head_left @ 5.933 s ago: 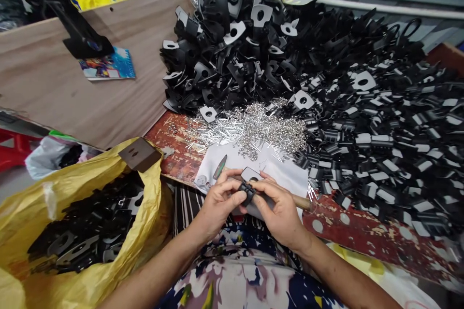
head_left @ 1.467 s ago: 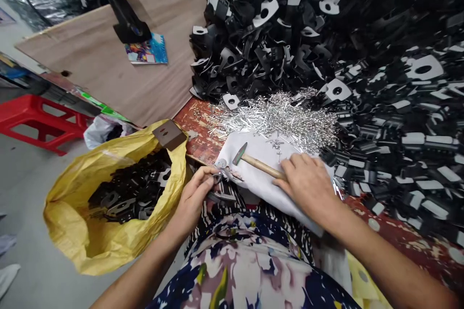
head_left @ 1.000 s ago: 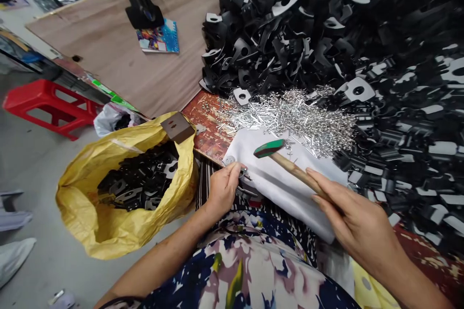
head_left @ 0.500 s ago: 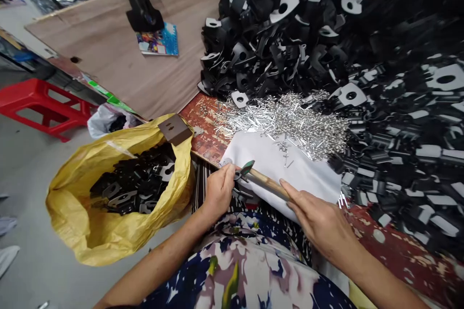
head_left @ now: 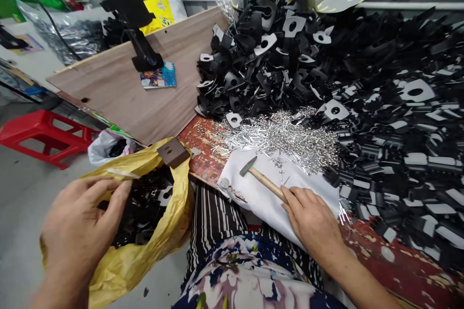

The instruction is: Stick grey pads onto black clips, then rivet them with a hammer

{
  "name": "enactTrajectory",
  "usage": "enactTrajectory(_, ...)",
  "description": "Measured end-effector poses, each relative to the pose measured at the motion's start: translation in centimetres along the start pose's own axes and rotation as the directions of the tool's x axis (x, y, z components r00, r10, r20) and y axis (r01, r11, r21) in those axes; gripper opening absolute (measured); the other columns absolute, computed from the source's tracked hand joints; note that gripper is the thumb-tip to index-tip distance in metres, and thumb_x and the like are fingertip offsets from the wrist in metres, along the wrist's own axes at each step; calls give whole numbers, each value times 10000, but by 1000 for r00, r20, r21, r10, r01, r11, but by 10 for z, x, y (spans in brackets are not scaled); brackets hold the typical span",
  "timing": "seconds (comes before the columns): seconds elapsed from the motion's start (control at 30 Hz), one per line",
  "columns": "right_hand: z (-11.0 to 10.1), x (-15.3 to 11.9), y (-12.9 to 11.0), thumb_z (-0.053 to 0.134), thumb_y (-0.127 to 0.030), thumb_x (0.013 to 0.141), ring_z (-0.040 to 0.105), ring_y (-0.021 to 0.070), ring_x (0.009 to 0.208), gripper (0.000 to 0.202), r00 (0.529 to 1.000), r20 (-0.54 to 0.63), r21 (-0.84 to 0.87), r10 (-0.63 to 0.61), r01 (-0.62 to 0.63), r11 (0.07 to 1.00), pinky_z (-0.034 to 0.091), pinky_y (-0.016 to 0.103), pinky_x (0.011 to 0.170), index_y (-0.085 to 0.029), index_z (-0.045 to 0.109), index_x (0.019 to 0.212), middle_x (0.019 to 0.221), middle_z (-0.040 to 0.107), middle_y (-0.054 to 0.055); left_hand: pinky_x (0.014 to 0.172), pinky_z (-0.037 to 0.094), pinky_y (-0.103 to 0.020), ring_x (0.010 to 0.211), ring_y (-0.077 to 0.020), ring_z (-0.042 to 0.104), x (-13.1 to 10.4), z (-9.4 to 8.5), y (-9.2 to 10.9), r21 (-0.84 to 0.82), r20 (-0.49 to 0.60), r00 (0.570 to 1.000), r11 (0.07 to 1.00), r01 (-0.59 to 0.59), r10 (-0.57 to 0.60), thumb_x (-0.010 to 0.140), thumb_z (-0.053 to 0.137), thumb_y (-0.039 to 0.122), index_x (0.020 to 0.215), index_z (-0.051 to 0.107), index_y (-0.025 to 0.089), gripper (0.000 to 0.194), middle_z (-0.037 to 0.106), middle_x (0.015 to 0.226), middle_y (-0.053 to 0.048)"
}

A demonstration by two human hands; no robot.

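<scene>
My right hand [head_left: 312, 222] is wrapped round the wooden handle of a small hammer [head_left: 266, 183]. The hammer's metal head lies over a white cloth [head_left: 250, 203] at the table edge. My left hand [head_left: 85, 222] hovers over the yellow sack [head_left: 159, 270], its thumb and fingers apart and nothing seen between them. Inside the sack lie many black clip-like parts [head_left: 145, 212]. Beyond the hammer, a heap of thin silver pins [head_left: 282, 135] is spread on the table, some of them on the cloth.
Black parts with pale grey faces [head_left: 261, 67] are piled high at the back and right of the worn red table [head_left: 203, 154]. A brown block [head_left: 174, 153] rests on the sack's rim. A wooden board [head_left: 119, 96] stands at the left, and a red stool [head_left: 47, 137] is on the floor.
My left hand has left the hammer head and the black part it was holding there, moving left over the sack. That part is gone from under the hammer. The camera view has tilted up.
</scene>
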State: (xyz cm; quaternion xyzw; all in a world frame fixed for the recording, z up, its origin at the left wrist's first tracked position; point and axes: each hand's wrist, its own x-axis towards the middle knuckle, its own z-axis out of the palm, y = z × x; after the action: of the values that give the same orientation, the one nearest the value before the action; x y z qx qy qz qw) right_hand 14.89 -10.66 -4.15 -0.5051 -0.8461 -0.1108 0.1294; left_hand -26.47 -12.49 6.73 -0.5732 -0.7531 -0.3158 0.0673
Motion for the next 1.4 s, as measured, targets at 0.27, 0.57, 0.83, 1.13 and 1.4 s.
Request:
enactTrajectory(0.27, -8, 2, -6, 573, -164, 999, 602, 261, 942, 287, 993, 45, 100, 107, -111, 989, 447, 397, 801, -175, 636, 1279, 1051, 705, 105, 589, 499, -258, 520, -118, 556, 50, 134, 134, -598, 787, 599, -57, 800, 147, 863, 771, 242, 1218, 619, 242, 386, 654, 691, 25)
enactTrajectory(0.57, -12, 4, -18, 640, -211, 982, 600, 288, 1019, 303, 948, 177, 179, 266, -297, 938, 500, 441, 866, -192, 660, 1284, 1111, 708, 102, 526, 439, -107, 388, -18, 414, 122, 227, 223, -583, 812, 549, -254, 772, -196, 1096, 431, 171, 764, 432, 200, 333, 469, 505, 89)
enactTrajectory(0.83, -34, -18, 58, 539, -182, 1021, 636, 238, 1063, 242, 945, -53, 437, 322, -267, 859, 528, 406, 951, -208, 679, 1216, 1134, 715, 91, 467, 434, -158, 358, -42, 368, 54, 147, 150, -692, 722, 689, 94, 716, 69, 885, 703, 90, 860, 565, 200, 178, 479, 466, 115)
enactTrajectory(1.13, -10, -8, 105, 528, -142, 972, 658, 275, 987, 294, 906, -4, 24, 424, -424, 905, 519, 381, 873, -133, 708, 1204, 1060, 745, 134, 373, 285, -173, 310, -59, 315, -43, 134, 97, -301, 953, 225, 537, 788, 204, 677, 882, 571, 891, 692, 185, 481, 395, 404, 116)
enactTrajectory(1.4, -49, -7, 74, 541, -167, 972, 726, 241, 1039, 301, 841, -256, 381, 476, -365, 849, 562, 436, 998, -214, 765, 1166, 1102, 794, 76, 757, 541, -303, 792, -210, 593, -63, 107, 121, -585, 747, 653, 589, 558, 123, 806, 774, 562, 698, 670, 202, 390, 617, 781, -38)
